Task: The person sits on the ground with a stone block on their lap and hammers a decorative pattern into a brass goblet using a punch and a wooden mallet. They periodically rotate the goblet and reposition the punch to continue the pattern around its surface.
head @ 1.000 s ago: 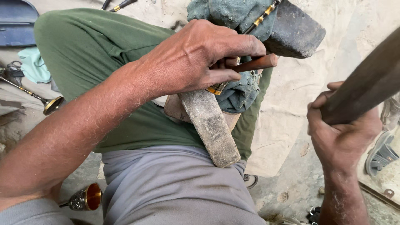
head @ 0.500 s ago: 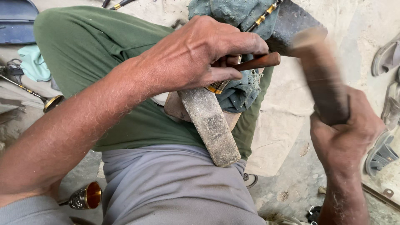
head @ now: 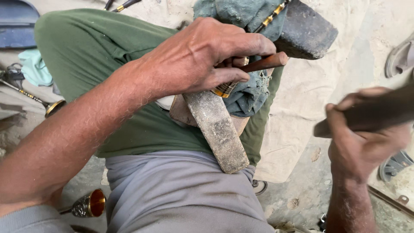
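right hand (head: 366, 138) swung its dark mallet (head: 371, 114) lower, blurred.

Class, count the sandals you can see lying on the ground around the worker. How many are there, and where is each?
2, both at the right edge: one sandal near the top, another sandal behind the right hand. Others may be hidden.

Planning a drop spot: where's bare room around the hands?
Free: pale cloth between the green trouser leg and the right hand, below the dark stone block. Crowded: the lap, where the left hand pins a wooden-handled tool over a worn strap.
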